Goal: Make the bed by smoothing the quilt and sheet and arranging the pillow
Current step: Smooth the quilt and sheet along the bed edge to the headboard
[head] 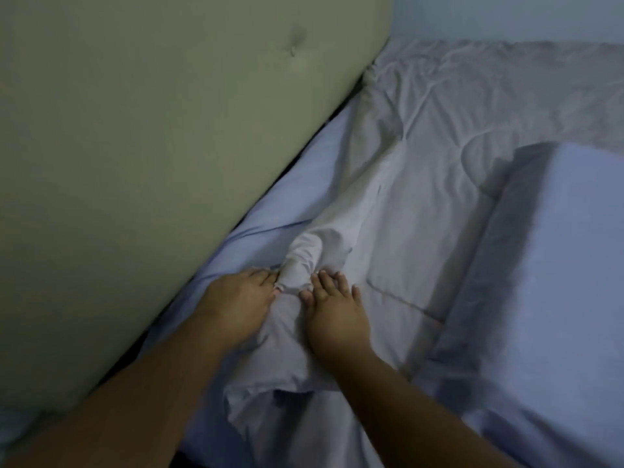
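Observation:
A pale grey quilt (439,136) lies crumpled over the bed, with a bunched fold (304,255) near the headboard side. My left hand (239,305) rests on the quilt's edge beside that fold, fingers bent into the cloth. My right hand (334,309) lies flat on the quilt just right of the fold, fingers fairly straight. Light blue sheet (304,184) shows between quilt and headboard. A light blue pillow (553,265) sits at the right, on top of the quilt.
A padded beige headboard (152,146) with a button tuft fills the left side, with a dark gap along the mattress edge. A pale wall (506,15) runs behind the far side of the bed.

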